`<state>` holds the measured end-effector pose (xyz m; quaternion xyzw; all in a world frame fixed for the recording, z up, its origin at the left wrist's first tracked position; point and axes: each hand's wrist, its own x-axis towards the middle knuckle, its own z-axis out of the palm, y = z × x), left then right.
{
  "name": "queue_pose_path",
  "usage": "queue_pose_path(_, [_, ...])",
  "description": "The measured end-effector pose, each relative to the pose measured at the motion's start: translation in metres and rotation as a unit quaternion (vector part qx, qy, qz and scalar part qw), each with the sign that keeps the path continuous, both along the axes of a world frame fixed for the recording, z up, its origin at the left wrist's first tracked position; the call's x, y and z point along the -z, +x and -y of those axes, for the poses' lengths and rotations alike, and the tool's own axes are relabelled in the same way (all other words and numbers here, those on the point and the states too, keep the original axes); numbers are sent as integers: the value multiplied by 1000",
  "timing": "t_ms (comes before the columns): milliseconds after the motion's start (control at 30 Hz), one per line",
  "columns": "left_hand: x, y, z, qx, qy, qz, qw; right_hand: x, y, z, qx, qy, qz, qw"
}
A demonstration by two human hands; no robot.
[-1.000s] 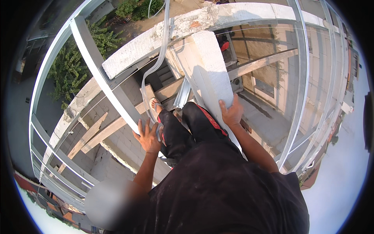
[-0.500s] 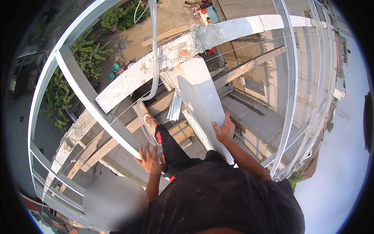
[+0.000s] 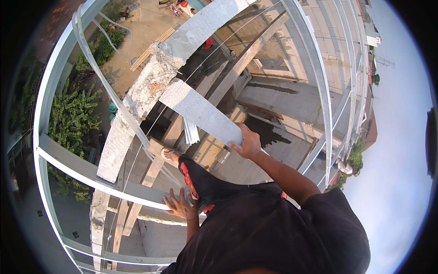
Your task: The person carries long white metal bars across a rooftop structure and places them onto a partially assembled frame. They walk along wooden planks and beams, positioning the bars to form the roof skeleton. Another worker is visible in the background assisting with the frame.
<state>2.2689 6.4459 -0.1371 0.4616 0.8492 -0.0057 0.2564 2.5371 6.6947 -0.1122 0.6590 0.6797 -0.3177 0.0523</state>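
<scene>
My right hand is wrapped over the near end of a pale, rough-faced concrete wall top, thumb on the near side. My left hand has its fingers spread against a light grey metal beam. Beside that hand, a long translucent strip runs up to the frame's upper left. My sandalled foot stands on a wooden plank beyond my left hand. A bundle of thin metal channels shows below the concrete wall top.
A broken, crumbly concrete joint links the wall tops. Wooden beams span the deep drop below me. Curved-looking metal framing encloses both sides, and a thin line crosses the opening. Trees and ground lie far below.
The view has turned, swinging the wall tops and metal framing round. My right hand now wraps the wall top's near end. The pale board seen alongside it earlier is no longer visible.
</scene>
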Motion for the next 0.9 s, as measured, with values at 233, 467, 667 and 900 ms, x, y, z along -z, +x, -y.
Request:
queue_pose_path(233, [0,7,0,-31,18,31,999,-4,3,2,-9,22,43,999])
queue_pose_path(467, [-5,9,-1,-27,51,22,998,-13,-3,-2,-6,6,50,999])
queue_pose_path(667, [3,0,10,-7,66,8,998,-11,-7,4,-14,26,51,998])
queue_pose_path(900, [-6,2,5,8,47,8,999,-14,-9,6,-6,46,35,998])
